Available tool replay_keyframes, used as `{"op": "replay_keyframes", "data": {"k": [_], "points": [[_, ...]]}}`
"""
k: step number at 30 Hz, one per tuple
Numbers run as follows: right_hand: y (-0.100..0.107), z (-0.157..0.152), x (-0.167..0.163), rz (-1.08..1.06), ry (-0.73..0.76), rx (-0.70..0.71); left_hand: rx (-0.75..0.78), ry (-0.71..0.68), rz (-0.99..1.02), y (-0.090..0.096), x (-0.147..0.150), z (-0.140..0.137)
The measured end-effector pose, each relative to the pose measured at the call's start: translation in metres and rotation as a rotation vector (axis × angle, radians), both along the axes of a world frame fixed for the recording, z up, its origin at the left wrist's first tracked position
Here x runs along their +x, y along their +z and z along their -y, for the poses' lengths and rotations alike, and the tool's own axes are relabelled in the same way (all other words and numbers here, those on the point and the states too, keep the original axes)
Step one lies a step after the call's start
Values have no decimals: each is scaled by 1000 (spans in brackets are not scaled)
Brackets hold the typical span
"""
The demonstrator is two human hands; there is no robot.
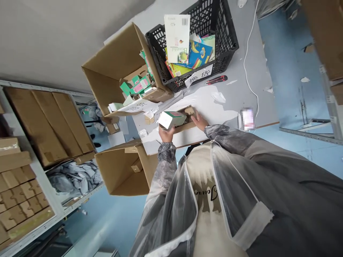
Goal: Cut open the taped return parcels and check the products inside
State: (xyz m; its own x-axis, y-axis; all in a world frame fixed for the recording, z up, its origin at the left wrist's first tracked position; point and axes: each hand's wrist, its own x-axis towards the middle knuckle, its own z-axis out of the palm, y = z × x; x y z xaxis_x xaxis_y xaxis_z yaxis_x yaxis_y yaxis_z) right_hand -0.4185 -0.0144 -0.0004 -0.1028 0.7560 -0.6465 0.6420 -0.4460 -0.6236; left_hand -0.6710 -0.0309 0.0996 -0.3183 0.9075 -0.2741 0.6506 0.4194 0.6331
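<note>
With left hand (166, 135), holds a white-and-green box (173, 119) by its near end, fingers curled round it; has it at the left end of a small brown carton (185, 127), on the grey table (227, 98); cannot tell whether resting inside the carton or just above it; with right hand (199, 122), touches the carton's right end, fingers somewhat spread; cannot tell whether pinching the edge or only pressing.

Just beyond, faces a large cardboard box (115, 67) partly filled with green packages (140, 84), behind a handwritten paper sign (139, 107); to its right, sees a black crate (227, 39) with books inside, a white book (177, 39) uppermost beside a blue book (199, 53), and a paper label (199, 75) on the near side; farther right, spots a white cable (245, 60) running down near a phone (248, 119); lower left, beside the table, sees an open carton (122, 169) with a brown cardboard piece (137, 165) inside.

Reaches forward with both arms, left forearm steep, right one slanting inward, in grey sleeves (167, 153); cannot make out the lower books, buried under others, nor the phone's pixelated screen; cannot see left fingertips fully, partly behind the box.
</note>
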Motion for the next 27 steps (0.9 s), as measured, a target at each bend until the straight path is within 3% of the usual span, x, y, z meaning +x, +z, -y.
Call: {"op": "replay_keyframes", "data": {"k": [4, 7, 9, 12, 15, 18, 23, 27], "points": [[18, 5, 16, 74, -25, 253, 67, 135, 88, 18, -1, 19], [40, 9, 30, -5, 166, 425, 54, 149, 150, 24, 12, 32], [57, 10, 38, -88, 299, 446, 23, 136, 212, 22, 30, 38], [76, 10, 51, -153, 334, 393, -50, 147, 311, 14, 58, 41], [84, 16, 71, -186, 221, 317, -152, 151, 524, 3, 75, 35], [84, 32, 94, -285, -5, 245, -297, 193, 742, -9, 76, 14], [86, 64, 120, -328, -346, 71, -555, 372, 773, -26, 56, -40], [85, 82, 126, -345, -473, -69, -548, 361, 819, -29, 31, -66]]}}
